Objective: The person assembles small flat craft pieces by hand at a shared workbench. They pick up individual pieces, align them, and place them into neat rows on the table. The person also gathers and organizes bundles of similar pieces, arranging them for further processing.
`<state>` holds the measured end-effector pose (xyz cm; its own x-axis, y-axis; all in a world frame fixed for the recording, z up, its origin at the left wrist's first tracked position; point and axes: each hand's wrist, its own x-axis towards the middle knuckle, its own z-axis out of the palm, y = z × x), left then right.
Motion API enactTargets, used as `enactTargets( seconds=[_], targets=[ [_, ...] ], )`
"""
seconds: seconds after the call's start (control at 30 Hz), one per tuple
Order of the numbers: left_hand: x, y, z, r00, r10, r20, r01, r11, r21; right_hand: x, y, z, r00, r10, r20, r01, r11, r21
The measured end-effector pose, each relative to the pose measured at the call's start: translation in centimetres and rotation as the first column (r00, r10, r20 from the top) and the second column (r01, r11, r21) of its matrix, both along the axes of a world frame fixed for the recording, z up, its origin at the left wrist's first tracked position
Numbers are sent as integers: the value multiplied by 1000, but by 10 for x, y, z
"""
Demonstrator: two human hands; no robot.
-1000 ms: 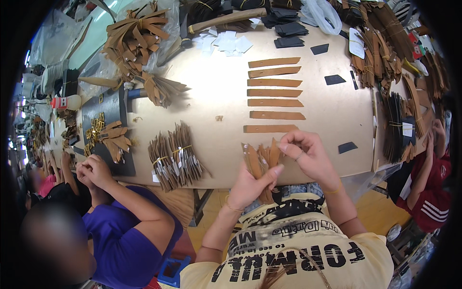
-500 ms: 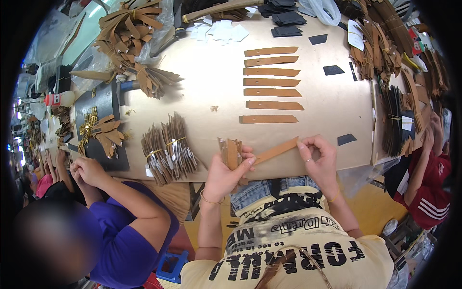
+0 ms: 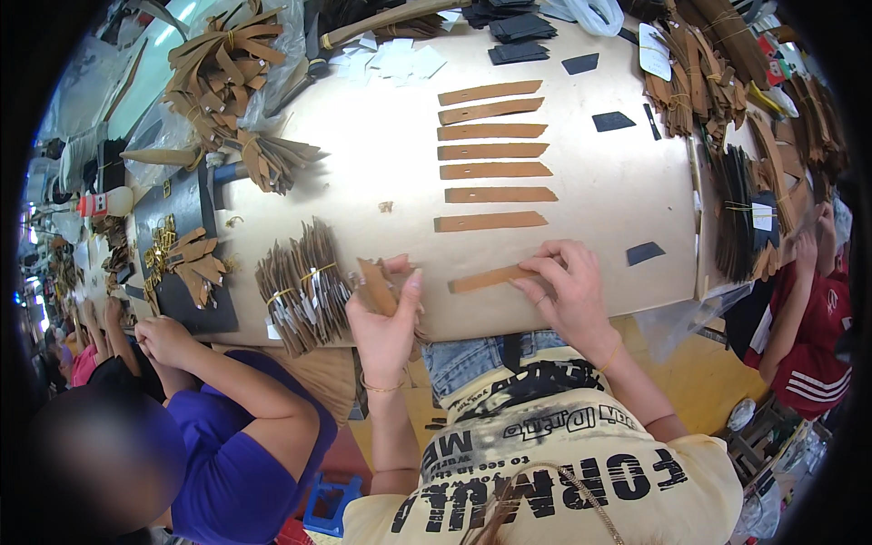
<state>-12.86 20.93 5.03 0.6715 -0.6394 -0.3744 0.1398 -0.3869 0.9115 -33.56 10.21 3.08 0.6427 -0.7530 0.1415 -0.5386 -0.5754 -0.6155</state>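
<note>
My left hand (image 3: 386, 322) is closed around a small stack of brown leather strips (image 3: 376, 287) just above the table's near edge. The fingers of my right hand (image 3: 565, 289) pinch the right end of a single brown leather strip (image 3: 486, 279), which lies along the table or just over it. Beyond it, several similar strips are laid out in a column, each with one slanted end; the nearest strip (image 3: 490, 222) has a small slot near its left end. Left of my left hand stand banded bundles of brown strips (image 3: 304, 286) with white tags.
Black trapezoid pieces (image 3: 645, 253) lie to the right. White paper pieces (image 3: 400, 60) and a hammer (image 3: 313, 68) are at the back. A dark mat (image 3: 202, 307) holds gold buckles (image 3: 162, 250). A person in purple (image 3: 245, 445) sits close on my left; another in red stands right.
My left hand has moved left with its stack, away from the single strip. My right hand has brought that strip left and lower toward the table. The view has shifted slightly.
</note>
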Motion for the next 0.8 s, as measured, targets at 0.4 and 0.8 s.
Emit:
enactTargets(
  seconds=[0.4,0.8],
  targets=[
    [8,4,-3,741,-67,-668,-218,917,-334,-4,2,3,998,18,-57,-20,999,-36],
    [5,4,-7,652,-89,-753,-265,904,-336,3,-18,5,998,-20,-56,14,993,-113]
  ],
)
